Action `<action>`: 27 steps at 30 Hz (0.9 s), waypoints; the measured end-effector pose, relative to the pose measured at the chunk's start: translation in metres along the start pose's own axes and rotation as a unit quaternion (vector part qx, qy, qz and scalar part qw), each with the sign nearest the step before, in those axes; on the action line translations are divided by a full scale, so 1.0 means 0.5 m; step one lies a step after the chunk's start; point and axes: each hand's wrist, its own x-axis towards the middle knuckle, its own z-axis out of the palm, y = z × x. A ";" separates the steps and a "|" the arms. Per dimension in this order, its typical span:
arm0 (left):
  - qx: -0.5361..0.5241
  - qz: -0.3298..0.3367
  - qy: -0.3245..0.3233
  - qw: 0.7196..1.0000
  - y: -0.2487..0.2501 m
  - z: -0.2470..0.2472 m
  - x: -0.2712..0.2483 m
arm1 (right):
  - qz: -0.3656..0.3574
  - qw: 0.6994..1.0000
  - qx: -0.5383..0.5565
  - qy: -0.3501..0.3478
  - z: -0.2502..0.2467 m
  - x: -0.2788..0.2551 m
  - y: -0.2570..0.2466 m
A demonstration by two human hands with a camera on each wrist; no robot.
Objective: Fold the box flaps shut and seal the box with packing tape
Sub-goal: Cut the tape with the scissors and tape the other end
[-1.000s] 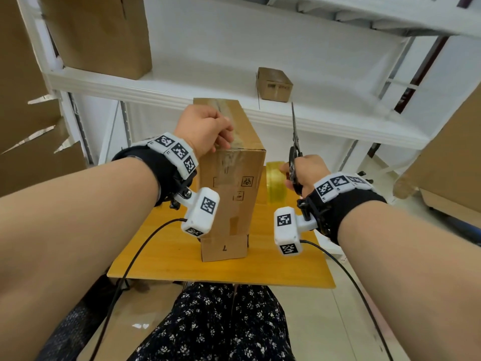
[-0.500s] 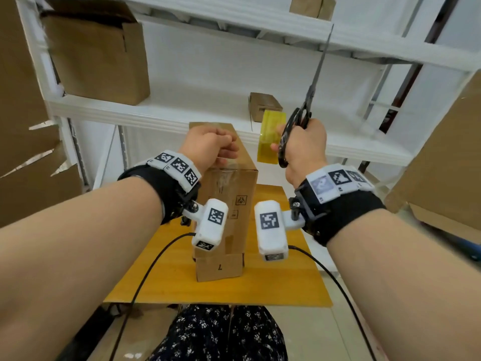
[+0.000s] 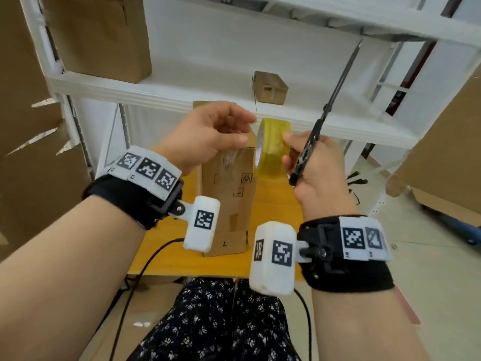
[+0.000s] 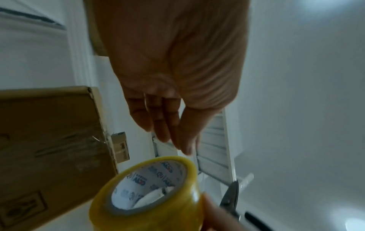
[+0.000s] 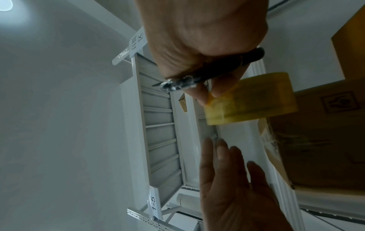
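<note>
A tall cardboard box (image 3: pixel 226 194) stands upright on the yellow wooden table (image 3: pixel 273 204), with clear tape over its top edge (image 4: pixel 49 140). My right hand (image 3: pixel 307 157) holds a yellow tape roll (image 3: pixel 272 149) against the box's upper right side. The same hand grips black scissors (image 3: pixel 335 92), blades pointing up. My left hand (image 3: pixel 244 128) hovers over the box top, its straight fingers (image 4: pixel 173 125) reaching to the roll's top (image 4: pixel 150 195) and holding nothing. In the right wrist view the roll (image 5: pixel 250 98) sits at my fingertips, the scissors (image 5: pixel 207 76) across my palm.
A white metal shelf (image 3: pixel 182 92) runs right behind the table, carrying a small carton (image 3: pixel 270 87) and a large carton (image 3: pixel 99 35). Flattened cardboard leans at the left (image 3: pixel 26 152) and more stands at the right (image 3: pixel 442 152). My lap is under the table's near edge.
My left hand has let go of the box top and moved right to the roll. My right hand brought the roll and scissors down beside the box top.
</note>
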 end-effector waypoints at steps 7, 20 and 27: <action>0.190 0.065 -0.092 0.975 0.006 0.042 0.004 | 0.032 0.999 -0.031 0.021 0.001 -0.006 0.003; 0.218 0.135 -0.010 0.967 -0.004 0.055 0.042 | 0.041 0.998 -0.031 0.031 0.006 -0.014 -0.009; 0.188 0.120 0.037 0.974 0.001 0.057 0.067 | 0.012 0.999 -0.035 -0.005 0.013 0.001 -0.019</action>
